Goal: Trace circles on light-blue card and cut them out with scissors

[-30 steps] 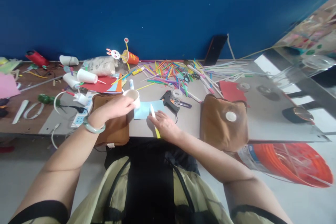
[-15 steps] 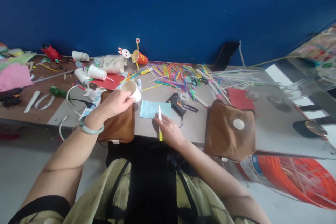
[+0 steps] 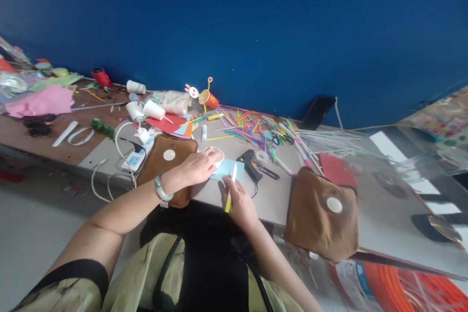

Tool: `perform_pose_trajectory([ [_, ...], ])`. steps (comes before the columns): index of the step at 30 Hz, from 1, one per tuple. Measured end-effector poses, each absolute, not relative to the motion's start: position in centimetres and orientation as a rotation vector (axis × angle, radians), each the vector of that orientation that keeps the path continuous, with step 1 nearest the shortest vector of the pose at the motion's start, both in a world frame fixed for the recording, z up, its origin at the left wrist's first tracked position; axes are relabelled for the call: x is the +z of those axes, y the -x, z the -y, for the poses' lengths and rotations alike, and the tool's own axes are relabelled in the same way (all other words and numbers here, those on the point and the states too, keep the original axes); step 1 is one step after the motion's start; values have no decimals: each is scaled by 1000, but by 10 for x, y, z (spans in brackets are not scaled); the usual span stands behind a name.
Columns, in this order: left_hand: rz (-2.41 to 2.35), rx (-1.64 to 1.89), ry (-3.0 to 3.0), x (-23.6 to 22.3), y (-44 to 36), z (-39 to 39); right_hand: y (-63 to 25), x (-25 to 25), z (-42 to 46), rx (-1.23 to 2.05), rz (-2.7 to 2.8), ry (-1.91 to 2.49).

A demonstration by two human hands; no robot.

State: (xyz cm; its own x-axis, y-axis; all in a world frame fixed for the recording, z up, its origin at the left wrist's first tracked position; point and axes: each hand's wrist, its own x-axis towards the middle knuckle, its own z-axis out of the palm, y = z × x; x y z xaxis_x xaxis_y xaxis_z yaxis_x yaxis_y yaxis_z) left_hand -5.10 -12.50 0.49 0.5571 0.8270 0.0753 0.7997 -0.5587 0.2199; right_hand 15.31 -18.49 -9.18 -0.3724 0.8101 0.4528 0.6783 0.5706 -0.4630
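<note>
My left hand (image 3: pixel 199 165) is closed around a white paper cup (image 3: pixel 219 156), which stands over the left part of a light blue sheet of paper (image 3: pixel 239 169). Its lower part is mostly behind my fingers. In my right hand (image 3: pixel 241 200) is a white marker with a yellow end (image 3: pixel 234 173), its white tip pointing away from me, just beside the paper's near edge. A black glue gun (image 3: pixel 250 163) lies right of the sheet, and a glue stick (image 3: pixel 204 133) stands behind the cup.
Brown cushions (image 3: pixel 157 161) lie on both sides, with a white power strip (image 3: pixel 139 156) and cables at the left. Colourful straws (image 3: pixel 248 124), scissors (image 3: pixel 276 140) and stacked paper cups (image 3: pixel 177 106) fill the back. An orange bucket (image 3: pixel 383 285) stands below at right.
My left hand has brought the cup from above the left cushion rightward and down onto the blue paper. The marker in my right hand has tilted slightly. The view has shifted.
</note>
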Motion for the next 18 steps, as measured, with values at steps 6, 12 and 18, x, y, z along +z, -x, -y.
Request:
perform_pose_trajectory([
  [6, -1435, 326, -2569, 11, 50, 142, -152, -88, 185, 215, 2142, 1185],
  [12, -1399, 342, -2609, 13, 47, 156, -153, -92, 184, 146, 2092, 1169],
  [18, -1469, 252, -2557, 13, 41, 165, -155, -96, 184, 108, 2093, 1182],
])
